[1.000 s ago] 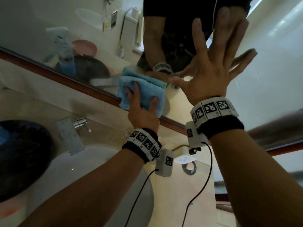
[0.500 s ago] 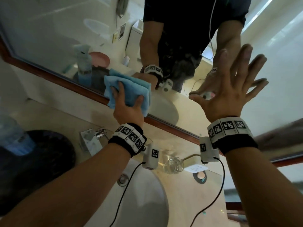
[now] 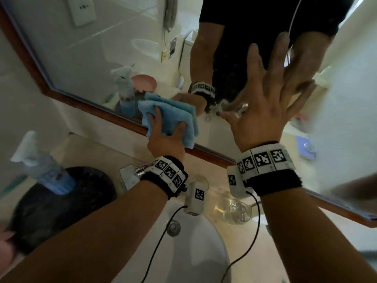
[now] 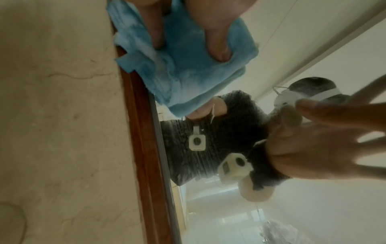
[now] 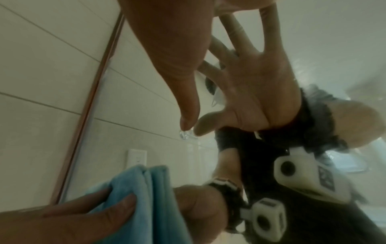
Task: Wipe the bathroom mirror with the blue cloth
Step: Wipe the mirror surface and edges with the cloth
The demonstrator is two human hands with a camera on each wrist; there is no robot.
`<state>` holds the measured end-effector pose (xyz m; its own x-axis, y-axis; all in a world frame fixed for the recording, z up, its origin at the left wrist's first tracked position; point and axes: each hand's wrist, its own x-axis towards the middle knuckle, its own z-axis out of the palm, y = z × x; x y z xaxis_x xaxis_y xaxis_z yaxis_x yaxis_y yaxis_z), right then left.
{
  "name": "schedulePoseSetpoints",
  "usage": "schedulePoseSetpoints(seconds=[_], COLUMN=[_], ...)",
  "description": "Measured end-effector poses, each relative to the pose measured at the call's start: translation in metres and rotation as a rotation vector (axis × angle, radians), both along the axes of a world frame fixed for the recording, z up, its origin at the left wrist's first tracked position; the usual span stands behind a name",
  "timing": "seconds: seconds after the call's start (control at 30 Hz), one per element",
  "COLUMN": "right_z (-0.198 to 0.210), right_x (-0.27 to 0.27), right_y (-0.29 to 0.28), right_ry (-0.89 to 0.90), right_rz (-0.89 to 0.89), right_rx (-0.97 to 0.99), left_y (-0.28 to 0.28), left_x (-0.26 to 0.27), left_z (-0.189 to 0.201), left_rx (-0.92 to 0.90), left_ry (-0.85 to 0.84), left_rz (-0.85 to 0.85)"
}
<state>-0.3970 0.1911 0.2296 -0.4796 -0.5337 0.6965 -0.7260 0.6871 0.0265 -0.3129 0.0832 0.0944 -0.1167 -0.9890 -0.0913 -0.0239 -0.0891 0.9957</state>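
Note:
The mirror (image 3: 102,58) has a red-brown wooden frame (image 3: 85,103). My left hand (image 3: 163,137) presses the folded blue cloth (image 3: 173,117) onto the glass just above the bottom frame rail. In the left wrist view its fingers dig into the blue cloth (image 4: 188,74), which overlaps the rail. My right hand (image 3: 265,111) is to the right of the cloth, fingers spread wide, and holds nothing. In the right wrist view the thumb tip of the right hand (image 5: 177,66) meets its reflection on the glass, and the blue cloth (image 5: 146,189) shows below it.
Below the mirror runs a beige stone counter with a white sink (image 3: 193,252) and a chrome faucet (image 3: 132,172). A spray bottle (image 3: 40,166) stands by a black bowl (image 3: 61,205) at the left. A clear glass (image 3: 238,213) sits under my right wrist.
My left hand has slid the cloth leftward along the mirror's bottom edge, closer to the faucet. My right hand stays spread at the glass. The head view has shifted.

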Motion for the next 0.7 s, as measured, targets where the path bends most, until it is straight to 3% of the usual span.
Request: schedulePoseSetpoints(seconds=[0.3,0.7], right_z=[0.004,0.003], right_x=[0.029,0.043], right_y=[-0.065,-0.075], right_ry=[0.054,-0.017], right_rz=[0.039,0.021], right_rx=[-0.061,-0.108], left_y=[-0.041,-0.105], left_x=[0.022,0.056], left_z=[-0.004,-0.008], left_rx=[-0.015,0.005], left_ry=[-0.038,-0.051], left_rz=[0.002,-0.007])
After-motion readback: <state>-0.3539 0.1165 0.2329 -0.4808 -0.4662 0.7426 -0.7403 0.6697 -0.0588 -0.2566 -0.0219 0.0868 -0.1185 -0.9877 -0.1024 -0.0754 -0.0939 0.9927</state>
